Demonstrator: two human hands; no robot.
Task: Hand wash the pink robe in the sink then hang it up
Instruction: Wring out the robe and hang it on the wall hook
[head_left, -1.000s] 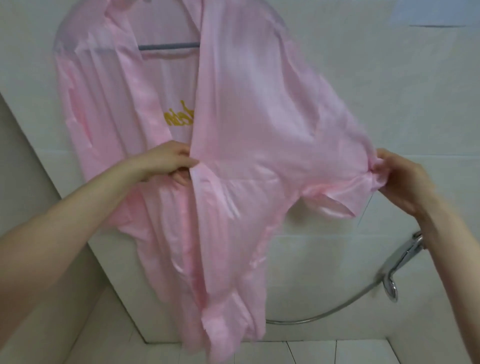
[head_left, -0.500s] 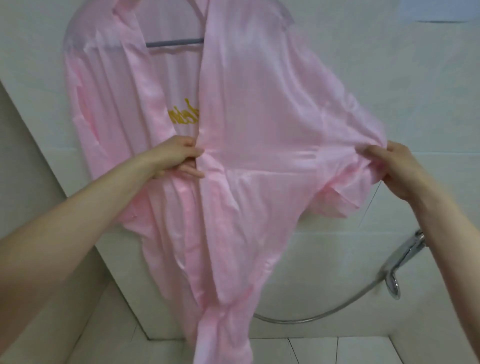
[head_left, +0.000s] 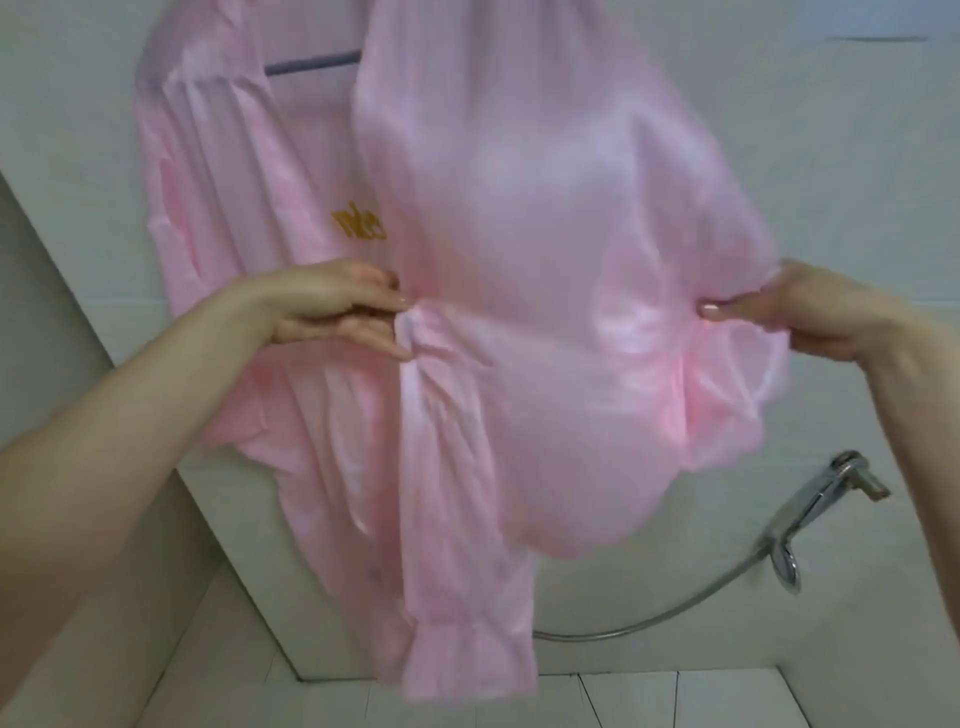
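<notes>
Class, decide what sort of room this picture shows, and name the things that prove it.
Most likely a bathroom or shower area: a chrome shower head on a flexible hose, pale tiled walls, and a pink robe hanging up.

Both arms are bare from the wrist up to the edge of the view; no sleeve shows. The left hand (head_left: 332, 306) and the right hand (head_left: 810, 317) wear no glove, ring or watch. The fingernails are short, with a pale glossy look. The picture is a little blurred.
</notes>
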